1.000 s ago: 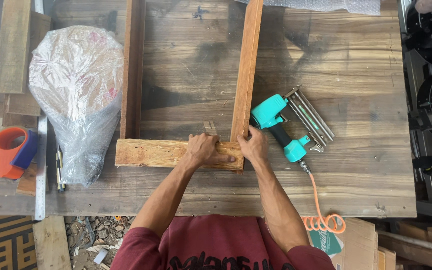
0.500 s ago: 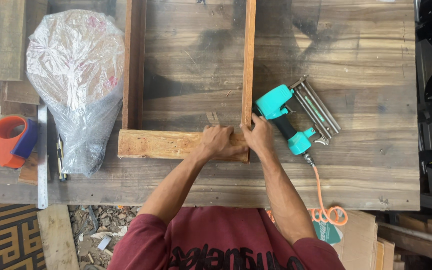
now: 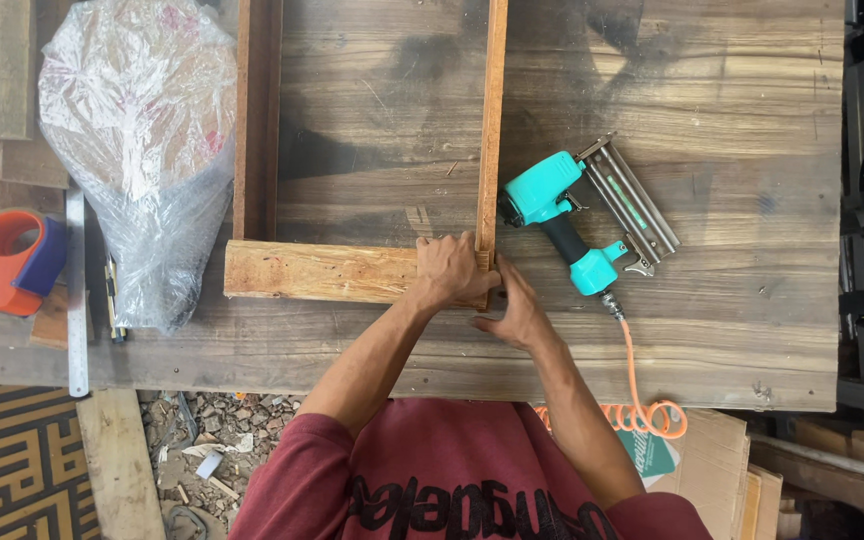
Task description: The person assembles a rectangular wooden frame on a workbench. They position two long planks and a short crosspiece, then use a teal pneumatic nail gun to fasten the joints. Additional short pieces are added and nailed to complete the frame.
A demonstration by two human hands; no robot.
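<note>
The counter (image 3: 712,90) is showing grey-brown weathered planks with dark smudges near its far edge. The frame's front board (image 3: 322,272) is glowing pale yellow-tan, while its right rail (image 3: 493,110) is looking orange-brown and its left rail (image 3: 257,110) is looking a darker reddish brown. The nailer (image 3: 562,225) near the right edge is showing a turquoise body, black grip and silver magazine, and its coiled hose (image 3: 642,400) is running bright orange. The bag (image 3: 142,150) at the left edge is shimmering clear with white glare and faint pink inside. The tape holder (image 3: 14,258) is showing orange and blue. The sleeves (image 3: 312,480) are showing maroon.
</note>
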